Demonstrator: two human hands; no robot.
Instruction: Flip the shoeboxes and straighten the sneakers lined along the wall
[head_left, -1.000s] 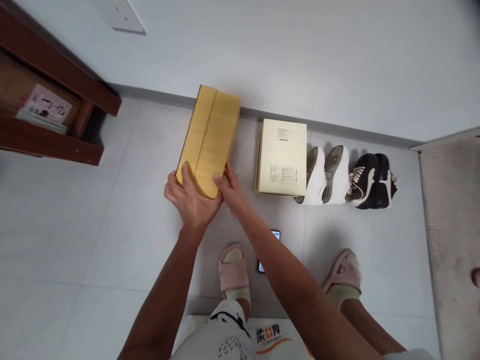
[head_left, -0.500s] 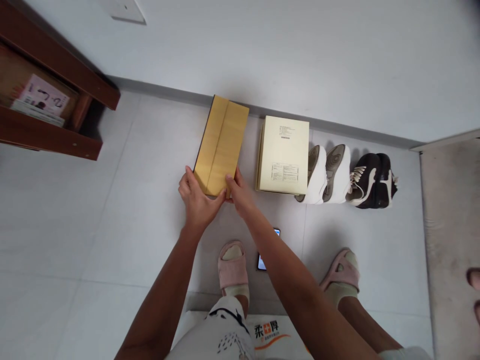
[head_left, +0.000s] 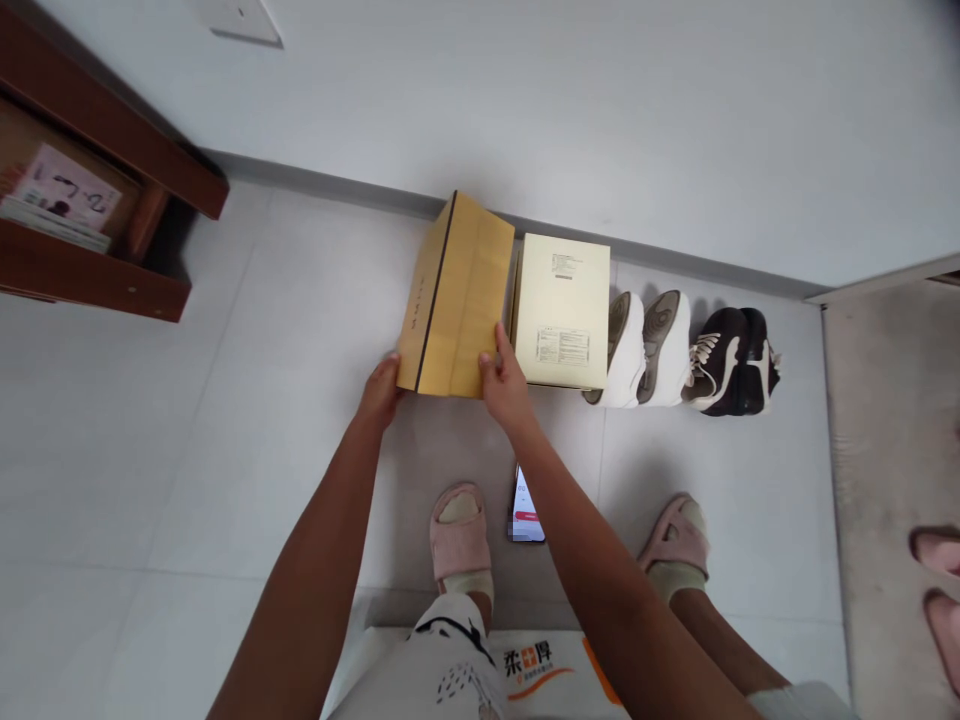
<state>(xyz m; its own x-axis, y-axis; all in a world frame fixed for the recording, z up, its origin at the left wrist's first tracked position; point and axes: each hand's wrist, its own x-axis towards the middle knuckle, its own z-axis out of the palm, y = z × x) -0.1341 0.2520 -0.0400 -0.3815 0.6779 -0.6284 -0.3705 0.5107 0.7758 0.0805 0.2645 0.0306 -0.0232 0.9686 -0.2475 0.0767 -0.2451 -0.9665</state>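
A yellow-gold cardboard box (head_left: 472, 300) with a dark line along one edge is held tilted between my two hands, left of a cream box. My left hand (head_left: 381, 390) grips its near left corner, its fingers partly hidden behind the box. On the near right edge, my right hand (head_left: 506, 385) has its thumb and fingers closed on the cardboard. The cream box (head_left: 566, 310), printed with small text, stands close by on the right, against the wall side.
White shoes (head_left: 651, 345) and dark shoes (head_left: 735, 360) stand in a row right of the cream box. A phone (head_left: 529, 505) lies on the floor by my slippered foot (head_left: 461, 540). At left is a wooden shelf (head_left: 161, 285); pink slippers (head_left: 937, 550) are at far right.
The yellow box has turned and tilted, so its lettered left face now shows. It has shifted right, closer to the cream box, and my hands have moved apart to its two sides.
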